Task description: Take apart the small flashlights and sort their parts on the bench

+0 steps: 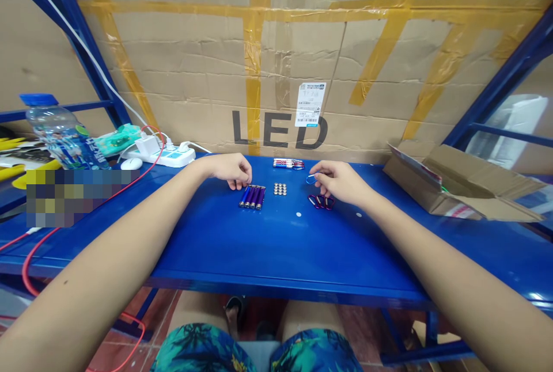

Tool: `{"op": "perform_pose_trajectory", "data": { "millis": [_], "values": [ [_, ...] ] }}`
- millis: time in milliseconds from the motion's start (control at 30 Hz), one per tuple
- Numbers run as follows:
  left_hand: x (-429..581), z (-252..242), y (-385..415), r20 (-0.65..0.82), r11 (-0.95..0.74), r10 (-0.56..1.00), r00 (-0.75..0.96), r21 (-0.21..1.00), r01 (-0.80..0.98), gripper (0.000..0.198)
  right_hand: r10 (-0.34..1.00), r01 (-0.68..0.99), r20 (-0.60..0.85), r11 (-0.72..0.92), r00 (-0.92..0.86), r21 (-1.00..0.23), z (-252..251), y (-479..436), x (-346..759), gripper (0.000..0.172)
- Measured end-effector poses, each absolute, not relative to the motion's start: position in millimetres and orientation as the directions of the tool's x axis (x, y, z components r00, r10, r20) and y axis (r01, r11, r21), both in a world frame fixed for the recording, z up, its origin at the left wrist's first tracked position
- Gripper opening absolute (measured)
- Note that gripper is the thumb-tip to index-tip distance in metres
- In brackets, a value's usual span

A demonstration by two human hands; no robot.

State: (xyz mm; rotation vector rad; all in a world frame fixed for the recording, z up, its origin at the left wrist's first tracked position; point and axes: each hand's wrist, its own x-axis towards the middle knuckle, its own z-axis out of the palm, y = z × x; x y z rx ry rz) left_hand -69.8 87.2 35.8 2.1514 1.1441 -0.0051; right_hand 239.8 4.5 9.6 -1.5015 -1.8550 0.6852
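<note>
My left hand is curled with fingertips pressed together, just above the top end of a row of small metal tubes, blue at the left and purple beside it. Whether it grips anything is hidden. Between thumb and fingers of my right hand is a blue carabiner. Just below that hand, several dark purple-red carabiners lie side by side on the blue table. Button cells form a small grid between my hands. Behind them lies a bundle of shiny red and silver tubes.
An open cardboard box stands at the right. On the left are a plastic bottle, a white power strip and a red cable. A large cardboard sheet closes off the back.
</note>
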Motion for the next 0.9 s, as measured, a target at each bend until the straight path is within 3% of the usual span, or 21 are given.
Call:
{"op": "perform_pose_trajectory", "data": {
  "millis": [133, 267, 367, 467, 700, 800, 900],
  "values": [
    [-71.0, 32.3, 89.8, -0.234, -0.341, 0.827, 0.511, 0.514, 0.787, 0.016, 0.98, 0.749, 0.168, 0.191, -0.108, -0.634, 6.1, 15.2, 254.7, 0.037],
    [-70.0, 29.3, 90.5, -0.165, -0.335, 0.877, 0.451, 0.462, 0.821, 0.012, 0.98, 0.906, 0.172, 0.157, -0.095, -0.393, 3.9, 23.5, 266.9, 0.028],
    [-67.3, 27.8, 89.8, -0.152, -0.324, 0.892, 0.426, 0.442, 0.836, 0.011, 0.987, 0.941, 0.144, 0.119, -0.076, -0.317, 3.7, 25.2, 270.5, 0.017],
    [-64.7, 26.5, 89.2, -0.149, -0.305, 0.904, 0.401, 0.433, 0.848, 0.01, 0.991, 0.953, 0.125, 0.091, -0.057, -0.289, 3.4, 26.4, 273.5, 0.01],
    [-62.8, 24.3, 89.1, -0.139, -0.306, 0.91, 0.391, 0.414, 0.857, 0.009, 0.989, 0.974, 0.145, 0.031, 0.002, -0.226, -0.3, 34.7, 286.9, 0.014],
    [-62.6, 24.5, 88.5, -0.143, -0.308, 0.908, 0.394, 0.409, 0.859, 0.008, 0.987, 0.952, 0.124, 0.133, -0.102, -0.275, 1.4, 35.5, 292.0, 0.031],
    [-62.5, 25.0, 88.0, -0.146, -0.307, 0.908, 0.392, 0.405, 0.862, 0.009, 0.968, 0.91, 0.059, 0.251, -0.245, -0.33, 5.7, 34.1, 296.7, 0.03]
  ]
}}
